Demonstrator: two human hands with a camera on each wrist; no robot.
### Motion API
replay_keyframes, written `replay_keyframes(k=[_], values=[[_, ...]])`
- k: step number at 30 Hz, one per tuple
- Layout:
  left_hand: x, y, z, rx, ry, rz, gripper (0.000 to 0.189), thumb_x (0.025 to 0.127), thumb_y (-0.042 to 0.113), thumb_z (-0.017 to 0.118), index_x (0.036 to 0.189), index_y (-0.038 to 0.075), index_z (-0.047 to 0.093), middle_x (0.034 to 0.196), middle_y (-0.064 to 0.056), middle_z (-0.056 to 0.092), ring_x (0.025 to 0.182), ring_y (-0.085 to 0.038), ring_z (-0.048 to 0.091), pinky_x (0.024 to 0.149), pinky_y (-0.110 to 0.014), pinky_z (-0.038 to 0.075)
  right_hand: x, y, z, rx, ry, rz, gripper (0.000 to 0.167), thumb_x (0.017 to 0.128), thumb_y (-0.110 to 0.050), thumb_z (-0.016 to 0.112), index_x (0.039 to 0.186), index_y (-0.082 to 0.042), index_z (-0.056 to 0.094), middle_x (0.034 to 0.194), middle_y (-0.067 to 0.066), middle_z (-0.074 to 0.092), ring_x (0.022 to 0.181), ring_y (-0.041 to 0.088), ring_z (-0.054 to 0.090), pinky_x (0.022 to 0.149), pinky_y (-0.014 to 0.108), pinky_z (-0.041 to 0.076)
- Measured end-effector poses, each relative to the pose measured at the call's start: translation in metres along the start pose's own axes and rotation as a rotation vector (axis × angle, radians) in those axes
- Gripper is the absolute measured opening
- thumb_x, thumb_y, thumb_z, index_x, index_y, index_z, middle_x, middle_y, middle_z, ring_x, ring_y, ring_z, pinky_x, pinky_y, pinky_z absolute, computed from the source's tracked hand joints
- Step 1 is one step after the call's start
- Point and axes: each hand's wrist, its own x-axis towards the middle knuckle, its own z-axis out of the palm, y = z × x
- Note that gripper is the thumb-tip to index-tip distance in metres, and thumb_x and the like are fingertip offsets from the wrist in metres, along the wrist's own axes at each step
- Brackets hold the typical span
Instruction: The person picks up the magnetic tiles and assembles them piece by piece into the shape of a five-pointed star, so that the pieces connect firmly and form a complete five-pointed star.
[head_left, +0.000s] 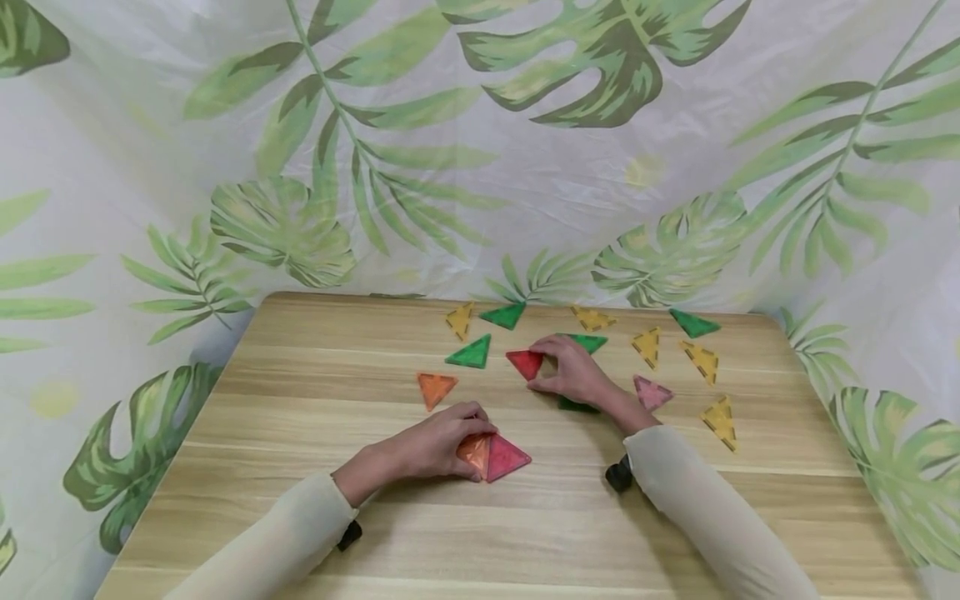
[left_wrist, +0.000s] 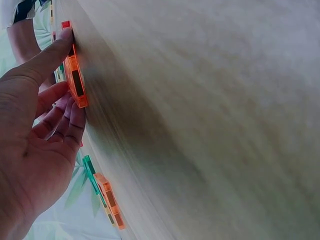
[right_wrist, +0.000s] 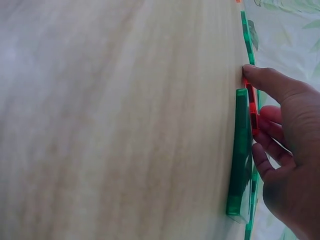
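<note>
My left hand (head_left: 438,442) grips an orange triangular magnetic tile (head_left: 474,452) between thumb and fingers, low at the front middle of the table. Against its right edge lies a pinkish-red triangular tile (head_left: 508,458), the two forming a diamond. Farther back, my right hand (head_left: 573,371) pinches a red triangular tile (head_left: 522,362) by its right side. Thumb and fingertips straddle this red tile (right_wrist: 253,110) in the right wrist view. A dark green tile (head_left: 576,405) lies partly hidden below the right hand, and a green tile (head_left: 588,342) shows just behind it.
A loose orange tile (head_left: 437,389) and a green tile (head_left: 469,352) lie left of the right hand. Several yellow tiles, including one at the right (head_left: 721,423), and a pink tile (head_left: 652,393) are scattered about. Leaf-print cloth (head_left: 420,150) hangs behind the wooden table (head_left: 300,375).
</note>
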Motion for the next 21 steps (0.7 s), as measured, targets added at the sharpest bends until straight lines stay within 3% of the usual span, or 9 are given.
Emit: replay_keyframes(k=[7,14,21], values=[[0.000,-0.001,0.000,-0.003,0.003,-0.006,0.063,0.085,0.034,0.092,0.137,0.006,0.069,0.123,-0.002,0.060,0.115,-0.013,0.055,0.099,-0.028,0.053,-0.001,-0.001,0.000,0.000,0.013,-0.001,0.061,0.081,-0.032,0.094,0.128,0.000,0.074,0.126,0.017,0.071,0.121,0.036,0.063,0.106,0.054,0.051],[0.002,0.001,-0.002,-0.008,0.019,-0.003,0.063,0.084,0.032,0.093,0.135,0.004,0.069,0.122,-0.005,0.061,0.114,-0.015,0.057,0.099,-0.029,0.054,-0.011,-0.008,-0.005,0.020,0.033,-0.033,0.058,0.078,-0.031,0.096,0.123,0.000,0.076,0.122,0.015,0.073,0.125,0.036,0.063,0.119,0.057,0.040],[0.004,0.001,-0.003,0.021,0.032,-0.011,0.063,0.084,0.033,0.093,0.135,0.004,0.069,0.121,-0.005,0.062,0.112,-0.015,0.057,0.098,-0.031,0.054,-0.032,-0.023,-0.012,0.027,0.052,-0.088,0.054,0.078,-0.028,0.096,0.120,0.000,0.077,0.121,0.014,0.073,0.118,0.032,0.066,0.101,0.050,0.057]])
